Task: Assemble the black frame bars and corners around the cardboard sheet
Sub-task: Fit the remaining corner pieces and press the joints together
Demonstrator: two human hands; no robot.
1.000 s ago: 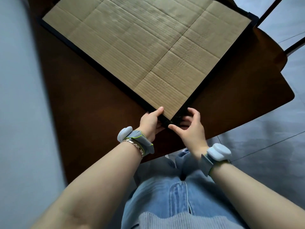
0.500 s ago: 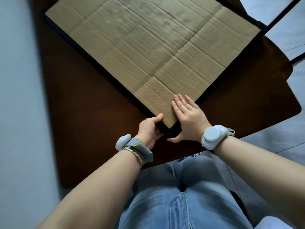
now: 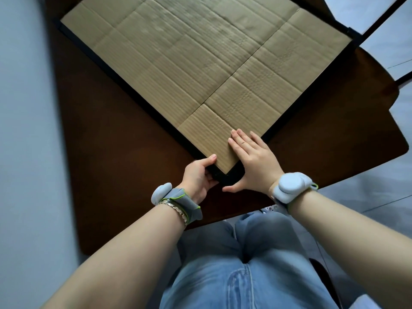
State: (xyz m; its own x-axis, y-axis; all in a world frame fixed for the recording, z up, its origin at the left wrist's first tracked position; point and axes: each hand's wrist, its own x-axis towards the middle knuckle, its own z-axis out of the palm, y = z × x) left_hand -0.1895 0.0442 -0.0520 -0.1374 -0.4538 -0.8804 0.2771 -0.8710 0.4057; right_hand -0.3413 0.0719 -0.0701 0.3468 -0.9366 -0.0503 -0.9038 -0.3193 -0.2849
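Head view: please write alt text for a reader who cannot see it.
A person's right hand presses flat on the near corner of a brown cardboard sheet while the left hand grips the black frame corner there. The sheet lies on a dark brown wooden table.

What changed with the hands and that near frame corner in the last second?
The right hand left the near black corner and moved forward onto the cardboard sheet, where it now presses flat, fingers straight, thumb beside the corner. The left hand kept gripping that corner, and the sheet stayed on the table.
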